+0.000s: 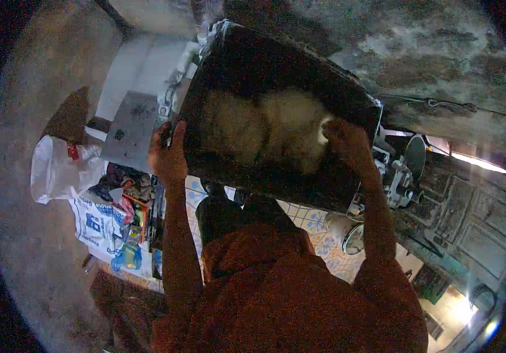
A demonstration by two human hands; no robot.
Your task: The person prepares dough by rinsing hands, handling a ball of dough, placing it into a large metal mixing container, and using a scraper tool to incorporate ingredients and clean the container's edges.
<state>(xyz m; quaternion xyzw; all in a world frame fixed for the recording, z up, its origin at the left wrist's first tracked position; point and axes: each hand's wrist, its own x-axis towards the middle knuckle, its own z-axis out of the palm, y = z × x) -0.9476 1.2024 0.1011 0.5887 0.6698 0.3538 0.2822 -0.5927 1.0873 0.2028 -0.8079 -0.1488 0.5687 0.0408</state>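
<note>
In front of me is a large, dark rectangular panel (235,65) with worn, whitish edges. Two pale, hazy smeared patches (291,117) spread over its middle; I cannot tell if they are dust, powder or a reflection. My left hand (169,154) grips the panel's left edge, thumb on the dark face and fingers over the side. On the right part of the face, the fingers of my right hand (347,140) are closed around a small white wad (325,129), pressed to the surface. Most of the wad is hidden by the fingers.
At left stand a grey flat board (129,129), a white plastic bag (53,167) and a printed white sack (97,226) beside assorted clutter. Patterned tiles (306,220) cover the floor below. A round metal-rimmed vessel (354,240) and metal parts (400,182) lie at right, near a worn wall.
</note>
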